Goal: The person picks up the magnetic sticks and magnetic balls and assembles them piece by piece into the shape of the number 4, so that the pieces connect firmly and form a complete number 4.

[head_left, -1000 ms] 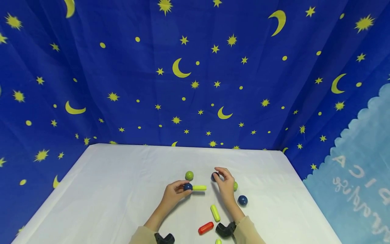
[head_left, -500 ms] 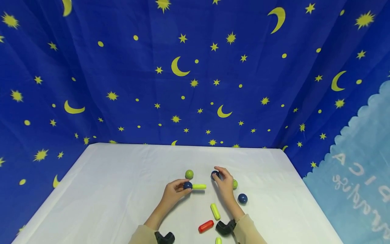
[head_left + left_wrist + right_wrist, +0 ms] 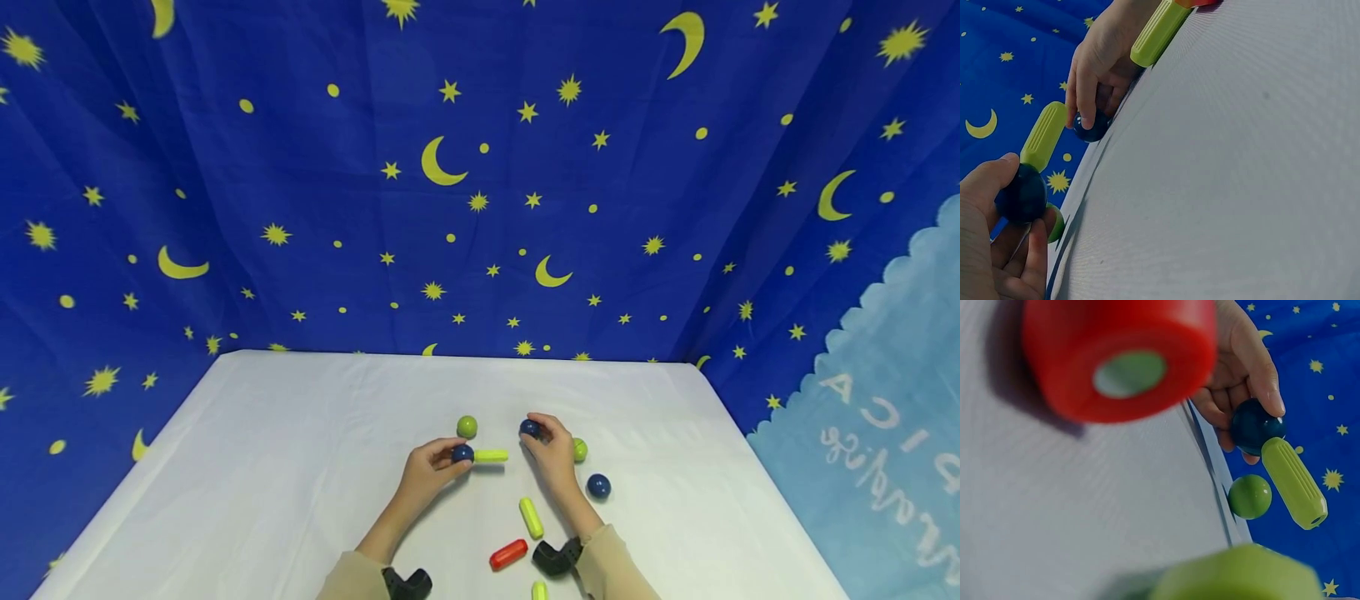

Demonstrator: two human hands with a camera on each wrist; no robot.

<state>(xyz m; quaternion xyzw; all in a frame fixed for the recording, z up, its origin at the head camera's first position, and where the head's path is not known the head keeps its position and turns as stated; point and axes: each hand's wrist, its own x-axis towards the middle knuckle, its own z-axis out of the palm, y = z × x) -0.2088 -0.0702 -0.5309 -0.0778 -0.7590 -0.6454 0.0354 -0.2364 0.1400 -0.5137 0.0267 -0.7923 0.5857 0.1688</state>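
Thumb and fingers of my left hand (image 3: 427, 472) pinch a dark blue ball (image 3: 462, 454). A yellow-green ribbed rod (image 3: 491, 456) is joined to this ball and points right, its free end showing a hole in the right wrist view. My right hand (image 3: 553, 457) holds a second dark blue ball (image 3: 529, 428) between its fingertips, at the right of the rod's free end with a gap between. In the left wrist view, a finger lies on that ball (image 3: 1091, 127). The right wrist view shows the left hand (image 3: 1241, 369) but hardly any of the right.
One green ball (image 3: 467, 427) lies behind the left hand, another green ball (image 3: 580, 450) beside the right. A blue ball (image 3: 598, 486) sits farther right. Nearer me are a yellow-green rod (image 3: 531, 517), a red rod (image 3: 508, 555) and part of another yellow-green rod (image 3: 540, 591).
The right hand's fingers have shifted slightly on their blue ball, leaving more of it showing. The left hand keeps its ball and rod in place. The head view has tilted a little.
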